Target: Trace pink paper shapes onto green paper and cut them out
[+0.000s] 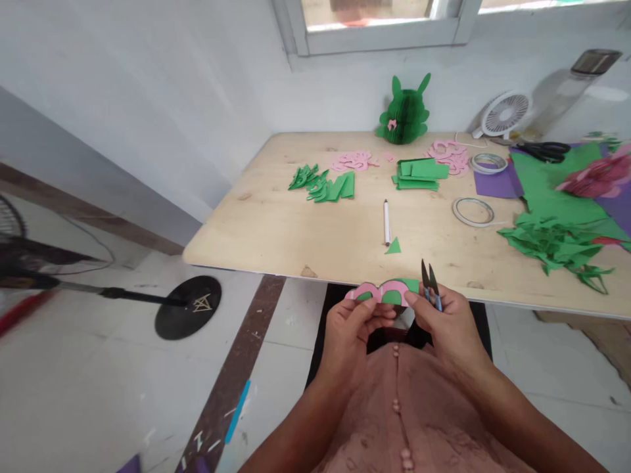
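Observation:
Between my two hands is a pink paper cutout (395,286) with two rounded arches, laid against a green paper piece (411,284). My left hand (352,328) pinches the left end of the stacked papers. At the right end, my right hand (446,322) grips the papers with thumb and fingers. It also holds small scissors (430,282), blades apart and pointing away from me. On the table just beyond lie a white pen (387,223) and a green paper scrap (394,246).
Green cut pieces (320,186), pink cutouts (352,161) and green strips (419,174) lie on the wooden table (276,230). A green honeycomb paper figure (405,112) stands by the wall. Tape rolls (473,212), black scissors (545,152), a small fan (505,115) and green scraps (557,243) are rightward.

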A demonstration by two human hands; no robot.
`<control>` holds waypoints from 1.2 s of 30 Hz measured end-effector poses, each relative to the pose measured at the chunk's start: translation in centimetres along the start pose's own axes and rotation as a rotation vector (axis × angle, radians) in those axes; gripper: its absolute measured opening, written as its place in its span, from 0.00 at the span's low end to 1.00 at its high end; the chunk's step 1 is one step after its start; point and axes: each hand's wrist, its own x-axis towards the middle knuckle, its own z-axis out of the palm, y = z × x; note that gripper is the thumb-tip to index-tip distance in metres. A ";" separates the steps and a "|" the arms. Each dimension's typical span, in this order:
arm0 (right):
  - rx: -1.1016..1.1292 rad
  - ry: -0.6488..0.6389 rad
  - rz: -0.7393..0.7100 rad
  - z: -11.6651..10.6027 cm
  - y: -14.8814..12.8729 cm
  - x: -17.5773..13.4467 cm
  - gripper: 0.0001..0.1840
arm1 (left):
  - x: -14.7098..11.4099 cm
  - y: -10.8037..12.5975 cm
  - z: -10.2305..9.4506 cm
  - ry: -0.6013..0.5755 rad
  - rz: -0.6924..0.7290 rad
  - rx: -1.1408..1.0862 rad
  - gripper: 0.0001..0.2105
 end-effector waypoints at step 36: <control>0.102 0.010 0.046 -0.2 0.2 0.2 0.14 | 0.5 -1.0 -0.1 0.036 0.037 0.161 0.09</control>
